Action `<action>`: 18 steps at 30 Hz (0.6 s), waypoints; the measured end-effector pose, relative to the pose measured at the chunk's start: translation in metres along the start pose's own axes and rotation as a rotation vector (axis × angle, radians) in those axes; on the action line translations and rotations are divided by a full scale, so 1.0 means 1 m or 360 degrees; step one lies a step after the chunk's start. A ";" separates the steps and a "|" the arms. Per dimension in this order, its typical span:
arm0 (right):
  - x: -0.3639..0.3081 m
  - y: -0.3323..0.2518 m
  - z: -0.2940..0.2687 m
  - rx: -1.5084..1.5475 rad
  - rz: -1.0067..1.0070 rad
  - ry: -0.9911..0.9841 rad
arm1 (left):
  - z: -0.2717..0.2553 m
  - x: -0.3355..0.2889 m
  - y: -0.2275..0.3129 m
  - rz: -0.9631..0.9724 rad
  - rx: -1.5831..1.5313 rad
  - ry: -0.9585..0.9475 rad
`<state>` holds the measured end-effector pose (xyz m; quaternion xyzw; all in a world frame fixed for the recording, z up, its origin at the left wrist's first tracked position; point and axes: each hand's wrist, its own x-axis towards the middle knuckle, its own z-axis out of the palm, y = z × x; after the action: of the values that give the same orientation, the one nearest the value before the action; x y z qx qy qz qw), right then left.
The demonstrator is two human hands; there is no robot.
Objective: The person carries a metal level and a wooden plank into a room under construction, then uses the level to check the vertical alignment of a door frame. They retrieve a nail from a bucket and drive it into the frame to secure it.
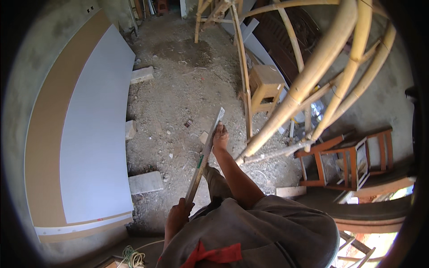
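A long, narrow grey metal bar (pixel 207 152) slants away from my body, with a printed label near its far end and a green patch about midway. Its near end is gripped by my left hand (pixel 178 214), fingers curled round it close to my shirt. Farther along, my right hand (pixel 220 136) is closed on the bar just short of the labelled tip, that arm stretched forward. The bar is held above the gravelly floor (pixel 178 111).
Large white and brown boards (pixel 98 129) lean along the left wall beside pale blocks (pixel 146 182). Bamboo scaffolding (pixel 297 89) rises on the right, with a wooden stool (pixel 265 87) behind it. A reddish-brown chair (pixel 344 163) lies farther right. Coiled cord (pixel 132 256) is at lower left.
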<state>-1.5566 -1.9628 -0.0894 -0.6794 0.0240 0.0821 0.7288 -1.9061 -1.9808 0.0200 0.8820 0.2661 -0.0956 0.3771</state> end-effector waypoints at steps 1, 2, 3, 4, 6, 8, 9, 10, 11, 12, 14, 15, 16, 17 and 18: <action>0.024 0.003 0.019 0.0008 0.0053 0.0016 | -0.013 0.027 -0.001 -0.0066 -0.0115 0.0049; 0.049 0.004 0.040 0.0031 0.0092 0.0013 | -0.024 0.055 0.003 -0.0145 -0.0198 0.0076; 0.070 0.006 0.058 0.0121 0.0153 -0.0058 | -0.039 0.079 0.006 -0.0232 -0.0279 0.0099; 0.095 0.004 0.080 0.0187 0.0292 -0.0073 | -0.059 0.110 0.008 -0.0470 -0.0275 0.0004; 0.143 -0.004 0.126 0.0191 0.0317 -0.0009 | -0.101 0.159 0.015 -0.0425 -0.0225 0.0001; 0.188 -0.014 0.164 0.0048 0.0257 -0.0095 | -0.139 0.201 0.016 -0.0187 -0.0204 0.0055; 0.208 -0.018 0.182 -0.0039 0.0243 -0.0128 | -0.159 0.224 0.012 -0.0272 -0.0166 0.0014; 0.230 -0.024 0.202 -0.0018 0.0188 -0.0146 | -0.174 0.247 0.009 -0.0356 -0.0144 -0.0028; 0.250 -0.028 0.220 -0.0019 0.0183 -0.0180 | -0.184 0.268 0.008 -0.0468 -0.0133 -0.0097; 0.268 -0.032 0.240 -0.0013 0.0178 -0.0212 | -0.196 0.284 0.003 -0.0567 -0.0330 -0.0194; 0.302 -0.038 0.280 0.0066 0.0229 -0.0230 | -0.215 0.320 -0.007 -0.0289 -0.0169 -0.0009; 0.319 -0.040 0.299 0.0132 0.0286 -0.0215 | -0.225 0.341 -0.011 -0.0148 -0.0080 0.0082; 0.334 -0.041 0.317 0.0231 0.0346 -0.0198 | -0.234 0.361 -0.014 -0.0213 -0.0062 0.0043; 0.352 -0.042 0.334 0.0212 0.0384 -0.0220 | -0.244 0.380 -0.017 -0.0202 -0.0093 0.0072; 0.372 -0.042 0.351 0.0227 0.0420 -0.0240 | -0.255 0.401 -0.021 -0.0224 -0.0104 0.0053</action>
<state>-1.2103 -1.5844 -0.0760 -0.6087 0.0642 0.2259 0.7578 -1.5885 -1.6265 0.0368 0.8497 0.3368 -0.0985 0.3937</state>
